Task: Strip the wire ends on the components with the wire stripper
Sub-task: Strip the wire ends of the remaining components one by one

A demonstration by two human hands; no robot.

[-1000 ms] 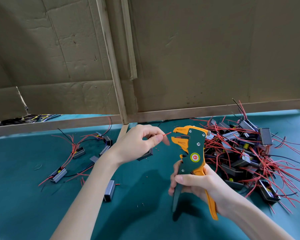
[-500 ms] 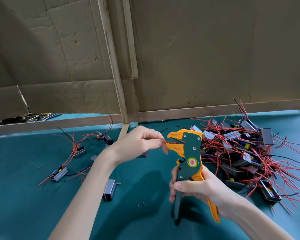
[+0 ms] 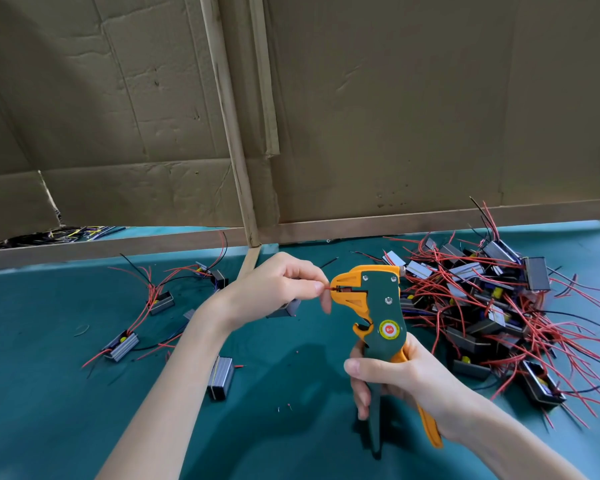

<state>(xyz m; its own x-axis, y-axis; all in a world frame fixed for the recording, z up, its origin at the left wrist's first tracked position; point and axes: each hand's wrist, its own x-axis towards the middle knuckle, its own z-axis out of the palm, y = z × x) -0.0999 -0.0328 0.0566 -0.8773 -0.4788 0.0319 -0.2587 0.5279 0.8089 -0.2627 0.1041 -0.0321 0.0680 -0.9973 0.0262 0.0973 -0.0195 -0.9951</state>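
My right hand (image 3: 399, 379) grips the handles of a green and orange wire stripper (image 3: 378, 306), held upright with its jaws pointing left. My left hand (image 3: 274, 289) pinches a thin red wire (image 3: 327, 288) between thumb and forefinger, and the wire's end sits inside the stripper's jaws. A grey component (image 3: 284, 309) hangs below my left hand, mostly hidden behind it.
A big heap of grey components with red and black wires (image 3: 492, 306) lies at the right on the green mat (image 3: 49, 410). Several separate components (image 3: 120, 345) lie at the left, one (image 3: 220, 377) near my left forearm. Cardboard walls (image 3: 395, 116) stand behind.
The stripper moved down and left to meet the wire, and the wire end went from outside the jaws into them. My left hand stayed nearly in place.
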